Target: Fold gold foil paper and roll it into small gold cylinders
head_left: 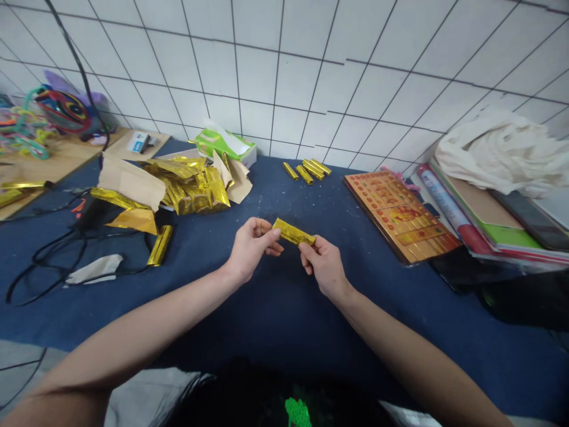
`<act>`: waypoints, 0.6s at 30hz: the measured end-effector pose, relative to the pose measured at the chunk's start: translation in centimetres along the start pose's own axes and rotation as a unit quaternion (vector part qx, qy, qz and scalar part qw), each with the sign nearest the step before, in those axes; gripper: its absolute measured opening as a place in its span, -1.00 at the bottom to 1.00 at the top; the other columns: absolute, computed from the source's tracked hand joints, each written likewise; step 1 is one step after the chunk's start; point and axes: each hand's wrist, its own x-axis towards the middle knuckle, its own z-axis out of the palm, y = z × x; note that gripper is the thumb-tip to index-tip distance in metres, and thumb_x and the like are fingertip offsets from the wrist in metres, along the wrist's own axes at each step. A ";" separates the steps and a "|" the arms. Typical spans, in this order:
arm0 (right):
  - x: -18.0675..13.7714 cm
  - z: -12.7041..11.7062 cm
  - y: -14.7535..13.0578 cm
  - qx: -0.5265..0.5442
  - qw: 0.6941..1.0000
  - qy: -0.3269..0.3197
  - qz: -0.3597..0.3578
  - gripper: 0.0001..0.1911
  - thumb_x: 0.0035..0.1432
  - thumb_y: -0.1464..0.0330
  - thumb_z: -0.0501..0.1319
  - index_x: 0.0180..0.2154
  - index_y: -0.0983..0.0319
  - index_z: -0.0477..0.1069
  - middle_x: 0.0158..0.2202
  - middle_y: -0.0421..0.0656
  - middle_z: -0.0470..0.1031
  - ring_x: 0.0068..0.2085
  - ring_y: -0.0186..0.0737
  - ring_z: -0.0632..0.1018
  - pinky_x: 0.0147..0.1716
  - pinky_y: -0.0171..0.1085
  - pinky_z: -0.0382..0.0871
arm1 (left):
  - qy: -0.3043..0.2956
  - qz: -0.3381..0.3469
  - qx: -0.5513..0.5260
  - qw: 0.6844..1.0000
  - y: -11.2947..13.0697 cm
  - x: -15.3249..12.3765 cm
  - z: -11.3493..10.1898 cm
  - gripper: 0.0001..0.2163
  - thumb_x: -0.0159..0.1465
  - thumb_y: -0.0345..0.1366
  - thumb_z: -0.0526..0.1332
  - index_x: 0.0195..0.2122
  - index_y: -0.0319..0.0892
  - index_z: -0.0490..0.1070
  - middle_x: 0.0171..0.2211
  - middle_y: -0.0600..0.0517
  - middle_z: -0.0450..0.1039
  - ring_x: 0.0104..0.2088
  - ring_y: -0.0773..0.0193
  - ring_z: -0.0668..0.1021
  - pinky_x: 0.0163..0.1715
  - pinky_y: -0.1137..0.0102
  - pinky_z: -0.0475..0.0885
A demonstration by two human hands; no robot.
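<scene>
A small folded gold foil paper (293, 233) is held above the dark blue table cloth (275, 296) between both hands. My left hand (251, 246) pinches its left end and my right hand (322, 264) pinches its right end. A heap of loose gold foil sheets (189, 184) lies on brown paper at the back left. Several finished gold rolls (306, 170) lie in a row near the tiled wall. One more gold roll (160, 245) rests on the cloth to the left.
An orange printed sheet stack (400, 216) lies right of centre. Books, a red tube and white cloth (502, 154) pile at the far right. Black cables (48, 255) and a white scrap lie at the left. A green tissue pack (224, 145) sits by the wall.
</scene>
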 end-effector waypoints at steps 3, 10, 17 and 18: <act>-0.3 0.1 0.0 -0.059 0.998 0.003 -0.033 -0.81 0.08 0.28 0.15 -0.48 0.24 0.26 -0.69 -0.36 0.26 -0.72 -0.51 0.25 -0.73 -0.45 0.09 | 0.002 0.000 -0.010 1.000 -0.1 0.2 -0.1 -0.72 0.00 -0.30 0.31 -0.40 -0.24 0.21 -0.61 0.09 0.42 -0.59 0.34 0.53 -0.58 0.50 0.44; -0.6 0.3 -0.1 -0.112 0.993 0.000 -0.043 -0.82 0.09 0.27 0.13 -0.45 0.25 0.33 -0.65 -0.30 0.34 -0.70 -0.47 0.32 -0.68 -0.42 0.18 | 0.010 -0.023 -0.022 0.999 -0.2 0.1 -0.1 -0.72 -0.03 -0.33 0.33 -0.39 -0.25 0.23 -0.59 0.06 0.48 -0.58 0.33 0.54 -0.55 0.49 0.45; -0.5 0.0 0.0 -0.124 0.991 0.008 -0.056 -0.81 0.10 0.27 0.13 -0.48 0.24 0.35 -0.63 -0.28 0.37 -0.69 -0.45 0.33 -0.67 -0.40 0.19 | -0.016 -0.072 -0.019 0.997 0.0 0.4 -0.4 -0.73 -0.01 -0.32 0.33 -0.35 -0.26 0.28 -0.59 0.04 0.48 -0.59 0.37 0.52 -0.58 0.52 0.42; -0.4 -0.1 0.0 -0.118 0.992 0.002 -0.053 -0.79 0.09 0.27 0.14 -0.51 0.24 0.34 -0.64 -0.27 0.37 -0.69 -0.46 0.32 -0.68 -0.40 0.18 | -0.028 -0.070 -0.024 0.997 0.1 0.4 -0.5 -0.72 -0.02 -0.32 0.33 -0.32 -0.27 0.29 -0.59 0.05 0.47 -0.60 0.37 0.52 -0.57 0.52 0.42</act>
